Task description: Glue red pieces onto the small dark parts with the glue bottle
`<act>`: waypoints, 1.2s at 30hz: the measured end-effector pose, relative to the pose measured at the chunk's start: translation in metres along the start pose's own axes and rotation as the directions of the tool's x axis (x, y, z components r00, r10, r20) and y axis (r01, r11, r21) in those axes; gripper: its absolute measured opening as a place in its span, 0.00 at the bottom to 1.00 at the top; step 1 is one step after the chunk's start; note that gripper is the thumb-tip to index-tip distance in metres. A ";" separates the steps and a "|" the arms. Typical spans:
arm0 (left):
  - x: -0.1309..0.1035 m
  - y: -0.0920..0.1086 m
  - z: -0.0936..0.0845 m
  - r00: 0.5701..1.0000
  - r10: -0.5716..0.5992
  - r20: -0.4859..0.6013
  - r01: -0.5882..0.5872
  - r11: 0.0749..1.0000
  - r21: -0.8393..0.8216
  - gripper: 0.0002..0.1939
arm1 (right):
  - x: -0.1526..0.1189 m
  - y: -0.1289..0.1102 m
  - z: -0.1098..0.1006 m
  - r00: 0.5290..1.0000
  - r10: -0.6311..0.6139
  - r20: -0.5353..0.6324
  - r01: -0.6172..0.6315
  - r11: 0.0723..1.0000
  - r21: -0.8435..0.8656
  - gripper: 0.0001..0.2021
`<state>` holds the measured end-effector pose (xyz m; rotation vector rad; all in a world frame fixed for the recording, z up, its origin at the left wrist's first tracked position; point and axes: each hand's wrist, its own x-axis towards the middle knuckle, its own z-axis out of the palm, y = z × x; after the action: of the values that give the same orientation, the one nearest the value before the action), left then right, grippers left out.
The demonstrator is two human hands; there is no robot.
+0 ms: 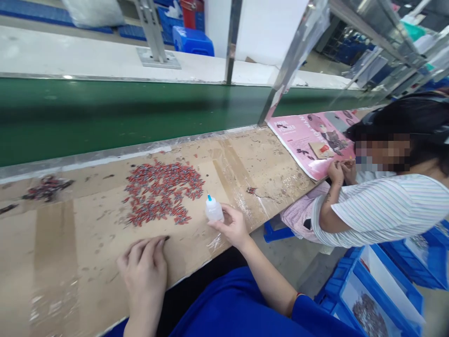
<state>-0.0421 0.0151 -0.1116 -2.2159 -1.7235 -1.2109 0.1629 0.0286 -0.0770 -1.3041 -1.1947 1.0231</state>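
Note:
My right hand [232, 226] grips a small translucent squeeze bottle [213, 211] with a teal needle tip pointing up, just above the cardboard-covered bench [101, 262]. Fingers and thumb are closed around the bottle's side. On the cardboard lower left, my left hand [143, 269] rests with its fingers curled together. A small dark piece [166, 238] shows at its fingertips, too small to identify. Beyond both hands lies a spread pile of small red-and-grey slender parts [164, 189].
Dark scraps [47, 188] lie under tape at the left. A green conveyor belt [105, 117] runs behind the bench. At right, a co-worker [379, 206] sits by a pink printed sheet [312, 140]. Metal posts [286, 65] rise behind; blue crates [372, 290] stand lower right.

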 end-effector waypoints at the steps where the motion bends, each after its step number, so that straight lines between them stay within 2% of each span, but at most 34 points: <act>1: 0.000 0.000 0.001 1.000 -0.029 0.011 0.029 1.000 0.000 0.10 | -0.001 0.000 0.003 1.000 0.015 0.017 -0.016 0.998 0.067 0.19; 4: 0.001 0.002 0.006 0.991 -0.130 0.034 0.129 0.992 0.013 0.12 | -0.002 0.002 0.011 0.995 0.094 0.010 -0.094 0.962 0.255 0.20; 7: 0.001 0.002 0.007 0.974 -0.214 0.072 0.215 0.976 -0.015 0.11 | 0.000 0.003 0.017 0.978 0.195 -0.078 -0.149 0.906 0.396 0.16; 11: 0.000 0.005 0.006 0.963 -0.253 0.096 0.262 0.960 -0.101 0.10 | 0.006 0.003 0.025 0.943 0.319 -0.097 -0.242 0.854 0.461 0.14; 14: -0.001 0.005 0.006 0.956 -0.271 0.114 0.287 0.943 -0.168 0.09 | 0.009 0.003 0.031 0.941 0.326 -0.090 -0.264 0.874 0.408 0.13; 17: -0.001 0.006 0.005 0.947 -0.303 0.107 0.320 0.920 -0.227 0.10 | 0.011 0.001 0.034 0.959 0.261 -0.109 -0.227 0.940 0.253 0.12; 20: -0.001 0.006 0.005 0.946 -0.308 0.105 0.324 0.915 -0.240 0.08 | 0.011 -0.001 0.036 0.974 0.197 -0.108 -0.183 0.974 0.130 0.11; 23: -0.002 0.007 0.004 0.950 -0.297 0.100 0.312 0.924 -0.221 0.06 | 0.011 -0.001 0.037 0.979 0.188 -0.083 -0.183 0.981 0.066 0.11; 36: 0.000 0.010 0.001 0.945 -0.314 0.094 0.326 0.925 -0.193 0.04 | 0.010 -0.003 0.036 0.978 0.209 -0.008 -0.209 0.978 0.013 0.10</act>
<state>-0.0331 0.0127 -0.1086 -2.1554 -2.1421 -1.4637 0.1285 0.0437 -0.0769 -1.4462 -1.0581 1.1715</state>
